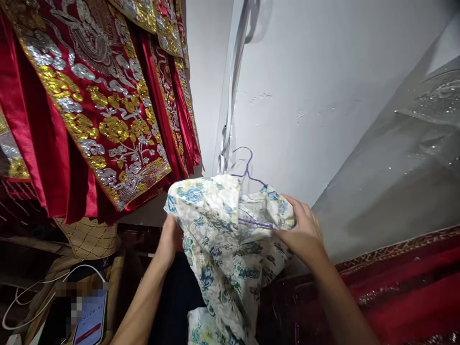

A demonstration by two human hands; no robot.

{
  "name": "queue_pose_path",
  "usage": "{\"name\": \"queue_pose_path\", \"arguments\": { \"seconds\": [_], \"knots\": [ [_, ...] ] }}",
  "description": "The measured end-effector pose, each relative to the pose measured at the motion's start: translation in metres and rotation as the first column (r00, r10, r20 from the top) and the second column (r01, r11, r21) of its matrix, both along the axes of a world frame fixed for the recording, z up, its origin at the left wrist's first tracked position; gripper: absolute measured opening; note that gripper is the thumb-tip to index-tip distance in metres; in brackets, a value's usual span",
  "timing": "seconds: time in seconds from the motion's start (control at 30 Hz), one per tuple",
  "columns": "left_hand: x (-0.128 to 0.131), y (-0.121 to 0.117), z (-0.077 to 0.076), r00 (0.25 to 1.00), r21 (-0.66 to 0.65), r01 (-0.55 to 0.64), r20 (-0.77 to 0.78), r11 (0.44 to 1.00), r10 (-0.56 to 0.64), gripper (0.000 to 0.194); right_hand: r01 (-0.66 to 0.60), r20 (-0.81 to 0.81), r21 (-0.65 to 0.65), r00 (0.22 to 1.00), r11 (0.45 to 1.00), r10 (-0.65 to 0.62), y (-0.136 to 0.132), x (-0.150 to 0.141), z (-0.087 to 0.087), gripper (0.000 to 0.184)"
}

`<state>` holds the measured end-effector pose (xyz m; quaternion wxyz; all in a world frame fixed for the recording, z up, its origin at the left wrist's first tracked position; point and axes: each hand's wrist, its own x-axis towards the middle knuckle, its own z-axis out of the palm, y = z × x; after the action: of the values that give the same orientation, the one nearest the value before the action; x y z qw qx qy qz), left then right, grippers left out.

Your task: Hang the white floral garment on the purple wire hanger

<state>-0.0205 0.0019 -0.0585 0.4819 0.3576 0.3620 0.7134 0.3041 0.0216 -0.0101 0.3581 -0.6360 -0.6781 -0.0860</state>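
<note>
A white blouse or dress [212,225] with a blue and yellow floral print is held up in front of me, on a thin purple hanger [247,173]. The hanger's hook points up, and its lower bar shows through the neckline. My left hand [168,242] holds the garment's left shoulder edge, its fingers mostly hidden behind the cloth. On the other side, my right hand [304,230] is closed around the right shoulder and the hanger's end, thumb in front. The lower part of the garment hangs down in folds.
Red costumes [118,120] with gold and silver sequins hang at left. A white wall [287,96] stands ahead, with clear plastic sheeting [431,120] at right. Red fabric [413,287] is at lower right. A phone [91,316] and white cable [81,268] are at lower left.
</note>
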Motion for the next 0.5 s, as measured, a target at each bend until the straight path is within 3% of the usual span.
{"name": "queue_pose_path", "arguments": {
  "seconds": [0.1,0.17,0.23,0.3,0.37,0.4,0.43,0.5],
  "knots": [
    [0.017,0.006,-0.030,0.990,-0.114,-0.024,-0.138,0.993,0.008,0.063,-0.075,0.056,0.029,0.996,0.997,0.073,0.011,-0.030,0.011,0.076],
    [0.023,0.006,-0.053,0.990,-0.168,-0.024,-0.138,0.986,0.000,0.059,-0.157,0.034,0.044,0.987,0.987,0.155,0.007,-0.046,0.003,0.081],
    [0.024,0.002,-0.070,0.996,-0.226,-0.026,-0.093,0.974,0.005,0.052,-0.237,-0.056,0.085,0.969,0.968,0.242,-0.006,-0.054,-0.023,0.080],
    [0.023,-0.005,-0.079,0.998,-0.267,-0.034,-0.062,0.963,0.018,0.046,-0.226,-0.271,0.147,0.927,0.963,0.259,-0.029,-0.061,-0.061,0.070],
    [0.023,-0.010,-0.083,0.997,-0.264,-0.049,-0.069,0.963,0.032,0.043,-0.090,-0.590,0.150,0.791,0.985,0.162,-0.054,-0.073,-0.102,0.054],
    [0.024,-0.011,-0.085,0.995,-0.255,-0.057,-0.089,0.965,0.036,0.042,-0.002,-0.743,0.098,0.665,0.995,0.075,-0.064,-0.082,-0.121,0.046],
    [0.025,-0.012,-0.087,0.993,-0.251,-0.063,-0.113,0.966,0.035,0.043,-0.001,-0.831,-0.005,0.556,1.000,-0.004,-0.071,-0.093,-0.137,0.040],
    [0.029,-0.015,-0.093,0.987,-0.256,-0.077,-0.157,0.963,0.037,0.046,-0.295,-0.900,-0.208,0.432,0.932,-0.064,-0.075,-0.118,-0.157,0.048]
  ]
}}
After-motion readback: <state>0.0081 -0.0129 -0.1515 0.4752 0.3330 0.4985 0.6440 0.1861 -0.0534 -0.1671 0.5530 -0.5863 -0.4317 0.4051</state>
